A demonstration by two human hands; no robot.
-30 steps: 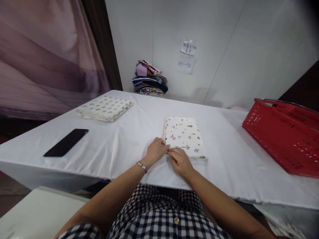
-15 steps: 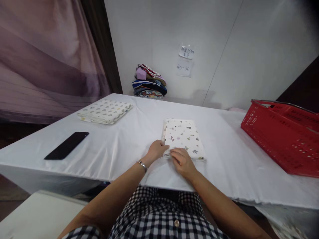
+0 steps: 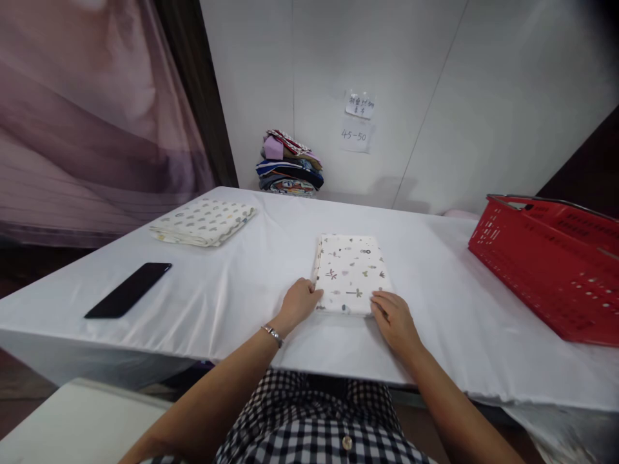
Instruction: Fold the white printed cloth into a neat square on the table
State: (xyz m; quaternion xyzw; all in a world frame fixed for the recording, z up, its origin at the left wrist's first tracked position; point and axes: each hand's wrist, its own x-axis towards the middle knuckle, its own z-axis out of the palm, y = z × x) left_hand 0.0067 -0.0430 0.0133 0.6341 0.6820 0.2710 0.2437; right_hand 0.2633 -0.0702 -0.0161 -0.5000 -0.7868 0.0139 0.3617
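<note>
Since the earlier frames, both hands are sliding apart along the near edge of the folded printed cloth (image 3: 351,274): the right hand (image 3: 394,319), then beside the left at the near left corner, is now sitting at the near right corner.

Folded printed cloth: lying flat at frame centre on the white tablecloth (image 3: 232,290), a neat rectangle, cream with small motifs. Left hand (image 3: 300,301) is resting against the near left corner, fingers loosely curled, touching the edge, not pinching. Right hand is lying with fingers spread and relaxed, tips touching the near right corner; gripping nothing.

Handling, as a judgement: light, soft, several layers thick, so it is likely holding shape only if supported; layers could slip or fan open. Best taken at both near corners or with palms slid under the short sides.

Outward: silver bracelet (image 3: 273,334) on the left wrist. Second folded cloth (image 3: 203,221), patterned, at upper left of the table. Black phone (image 3: 128,298) lying flat at left. Red plastic basket (image 3: 551,258) at right edge. Stack of folded fabrics (image 3: 289,163) against the wall, upper centre, with paper notes (image 3: 358,119) taped just right of it.
</note>
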